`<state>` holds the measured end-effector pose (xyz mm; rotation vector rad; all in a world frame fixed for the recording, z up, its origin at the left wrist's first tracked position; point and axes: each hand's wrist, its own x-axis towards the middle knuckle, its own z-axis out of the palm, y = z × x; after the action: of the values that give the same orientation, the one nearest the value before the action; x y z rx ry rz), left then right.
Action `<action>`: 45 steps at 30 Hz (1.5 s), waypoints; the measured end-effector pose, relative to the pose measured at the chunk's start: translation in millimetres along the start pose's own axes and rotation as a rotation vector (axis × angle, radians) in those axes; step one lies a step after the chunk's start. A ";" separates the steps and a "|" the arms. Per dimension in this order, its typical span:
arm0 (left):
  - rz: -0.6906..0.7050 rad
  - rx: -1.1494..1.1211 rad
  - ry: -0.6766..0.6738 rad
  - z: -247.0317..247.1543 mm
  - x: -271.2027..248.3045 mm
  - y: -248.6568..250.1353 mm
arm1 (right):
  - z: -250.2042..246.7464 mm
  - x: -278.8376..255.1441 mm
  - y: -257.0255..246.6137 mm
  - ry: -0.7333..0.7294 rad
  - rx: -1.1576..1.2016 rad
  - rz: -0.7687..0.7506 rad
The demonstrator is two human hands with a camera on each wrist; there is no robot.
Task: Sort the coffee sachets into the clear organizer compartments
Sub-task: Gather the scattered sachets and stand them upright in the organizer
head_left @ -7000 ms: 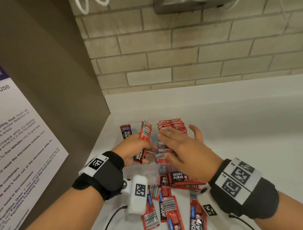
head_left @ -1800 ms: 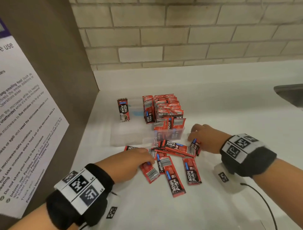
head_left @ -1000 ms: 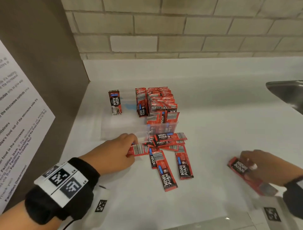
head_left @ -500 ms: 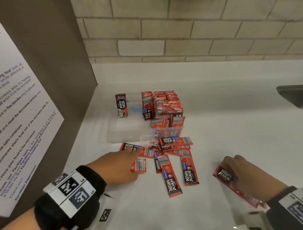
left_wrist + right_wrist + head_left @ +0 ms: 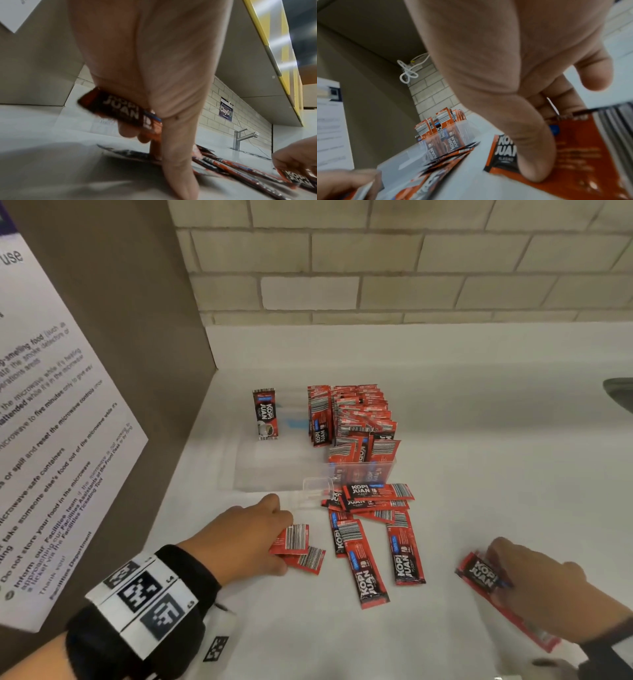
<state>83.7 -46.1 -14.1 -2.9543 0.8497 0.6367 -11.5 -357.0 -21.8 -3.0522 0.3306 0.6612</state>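
Red and black coffee sachets fill the right side of the clear organizer point(image 5: 274, 474); one sachet point(image 5: 265, 414) stands upright at its left. Several loose sachets point(image 5: 370, 559) lie on the white counter in front of it. My left hand point(image 5: 284, 542) is curled over two sachets point(image 5: 294, 539) at the counter; in the left wrist view its fingers grip a sachet point(image 5: 120, 111). My right hand point(image 5: 496, 570), far right, holds a small stack of sachets point(image 5: 479, 573) low on the counter, thumb point(image 5: 530, 155) pressed on the top sachet point(image 5: 503, 148).
A brown side panel with a white printed notice point(image 5: 51, 440) walls off the left. Brick tiles point(image 5: 376, 268) back the counter. A sink edge point(image 5: 620, 395) shows far right, with a tap point(image 5: 240, 136) beyond it.
My left hand has drawn a second sachet from the loose pile in over the first. The right hand, having carried its sachets out to the right a second ago, has hardly moved since.
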 end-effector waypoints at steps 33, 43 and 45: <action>0.183 -2.039 0.282 -60.5 27.0 41.1 | -92.1 31.4 -149.6 0.557 0.939 -0.744; 0.036 -1.437 0.167 -33.7 9.2 18.0 | -69.2 46.8 -61.7 0.261 0.491 -0.451; 0.146 -1.105 0.129 -24.9 10.0 24.5 | -51.5 56.0 -50.1 0.129 0.284 -0.476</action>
<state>88.4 -74.8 7.5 -3.9363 0.9367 1.2733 69.6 -321.8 0.1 -2.7448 -0.2756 0.3543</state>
